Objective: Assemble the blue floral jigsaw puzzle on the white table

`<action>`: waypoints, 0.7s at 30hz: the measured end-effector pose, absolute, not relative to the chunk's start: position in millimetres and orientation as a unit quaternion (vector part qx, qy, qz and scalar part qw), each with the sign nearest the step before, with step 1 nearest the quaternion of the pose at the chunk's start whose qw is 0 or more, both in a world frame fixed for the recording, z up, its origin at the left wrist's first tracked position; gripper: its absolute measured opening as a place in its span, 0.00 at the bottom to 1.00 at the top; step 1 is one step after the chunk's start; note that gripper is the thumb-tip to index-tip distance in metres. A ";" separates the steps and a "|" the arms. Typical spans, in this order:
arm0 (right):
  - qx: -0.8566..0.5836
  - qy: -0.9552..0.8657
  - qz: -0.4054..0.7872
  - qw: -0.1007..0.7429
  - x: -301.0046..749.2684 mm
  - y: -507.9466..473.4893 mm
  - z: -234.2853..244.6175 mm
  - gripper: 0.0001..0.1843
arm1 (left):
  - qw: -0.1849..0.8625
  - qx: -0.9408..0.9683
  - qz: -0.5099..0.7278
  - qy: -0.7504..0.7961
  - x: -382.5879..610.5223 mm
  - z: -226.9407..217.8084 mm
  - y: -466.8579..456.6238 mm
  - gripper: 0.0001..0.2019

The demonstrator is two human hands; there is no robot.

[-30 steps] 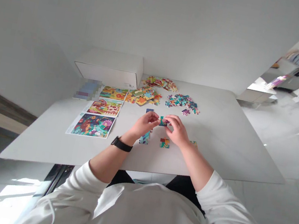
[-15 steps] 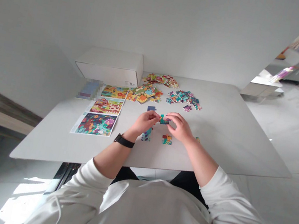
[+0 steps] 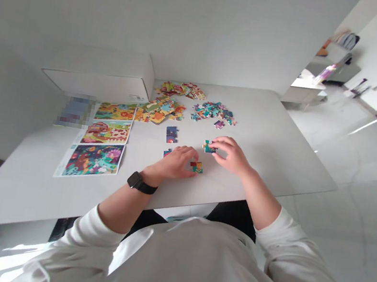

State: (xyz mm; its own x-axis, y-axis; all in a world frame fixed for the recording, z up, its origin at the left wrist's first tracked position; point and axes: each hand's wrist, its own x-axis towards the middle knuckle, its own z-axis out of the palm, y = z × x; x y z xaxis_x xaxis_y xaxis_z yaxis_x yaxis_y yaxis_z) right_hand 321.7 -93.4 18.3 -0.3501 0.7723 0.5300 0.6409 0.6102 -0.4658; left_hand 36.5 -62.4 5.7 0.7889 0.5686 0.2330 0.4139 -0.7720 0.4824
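Observation:
My right hand [image 3: 231, 156] pinches a teal puzzle piece [image 3: 208, 147] just above the white table [image 3: 276, 142]. My left hand [image 3: 175, 163], with a black watch on its wrist, lies low on the table with its fingers curled onto a red and orange puzzle piece [image 3: 197, 166]. A dark blue piece [image 3: 171, 134] lies a little beyond my left hand, and another blue piece [image 3: 167, 152] peeks out beside its knuckles.
Three picture sheets [image 3: 103, 140] lie in a column at the left. Loose piles of pieces, orange [image 3: 159, 111], red [image 3: 181, 89] and teal [image 3: 213, 111], sit farther back. A white box [image 3: 100, 79] stands at the back left. The table edge runs just before my arms.
My left hand let go of the teal piece and dropped to the table onto the red and orange piece. My right hand kept the teal piece. The view swung left.

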 end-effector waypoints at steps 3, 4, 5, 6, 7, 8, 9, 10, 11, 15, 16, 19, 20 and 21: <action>-0.422 -0.838 0.108 0.327 327.2 -111.9 11.5 0.16 | 0.200 0.928 0.167 0.267 36.9 7.8 -65.0 0.18; -0.420 -0.845 0.114 0.310 328.2 -116.4 9.6 0.16 | 0.200 0.928 0.167 0.266 36.9 8.3 -65.5 0.18; -0.418 -0.852 0.119 0.292 328.8 -120.1 8.0 0.16 | 0.201 0.928 0.168 0.264 36.8 8.4 -65.8 0.18; -0.418 -0.857 0.122 0.275 329.0 -122.7 6.6 0.16 | 0.201 0.928 0.171 0.261 36.8 8.1 -66.0 0.18; -0.418 -0.862 0.124 0.260 328.8 -124.6 5.4 0.16 | 0.202 0.928 0.173 0.260 36.8 7.5 -66.1 0.18; -0.419 -0.865 0.124 0.248 328.3 -125.7 4.3 0.16 | 0.204 0.928 0.174 0.258 36.8 6.6 -66.0 0.18; -0.419 -0.867 0.124 0.238 327.4 -126.3 3.5 0.16 | 0.207 0.928 0.176 0.257 36.8 5.7 -65.8 0.18; -0.420 -0.869 0.123 0.231 326.4 -126.5 2.8 0.16 | 0.211 0.927 0.178 0.256 36.9 4.9 -65.5 0.18; -0.420 -0.871 0.122 0.225 325.4 -126.3 2.2 0.16 | 0.216 0.925 0.181 0.254 37.0 4.4 -65.3 0.18; -0.426 -0.871 0.122 0.211 322.2 -123.6 1.9 0.17 | 0.239 0.920 0.194 0.243 38.7 6.1 -64.8 0.15; -0.428 -0.871 0.122 0.208 321.9 -122.8 2.3 0.17 | 0.245 0.919 0.196 0.240 39.2 7.1 -64.9 0.14; -0.431 -0.872 0.124 0.198 322.1 -121.2 4.0 0.17 | 0.264 0.914 0.202 0.231 40.3 10.0 -65.3 0.13; -0.430 -0.873 0.124 0.195 322.3 -121.0 4.6 0.17 | 0.271 0.913 0.202 0.228 40.4 10.6 -65.3 0.13; -0.428 -0.874 0.125 0.192 322.4 -121.0 5.2 0.16 | 0.278 0.912 0.202 0.225 40.3 10.9 -65.3 0.14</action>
State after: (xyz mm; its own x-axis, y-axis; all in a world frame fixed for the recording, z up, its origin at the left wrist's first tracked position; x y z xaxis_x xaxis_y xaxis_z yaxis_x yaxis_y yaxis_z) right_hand 322.4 -121.0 5.2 -0.5604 0.7959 0.2290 0.6996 0.6029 -0.3834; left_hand 40.3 -65.3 10.9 0.8167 0.5232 0.2437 0.2984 -0.7442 0.5976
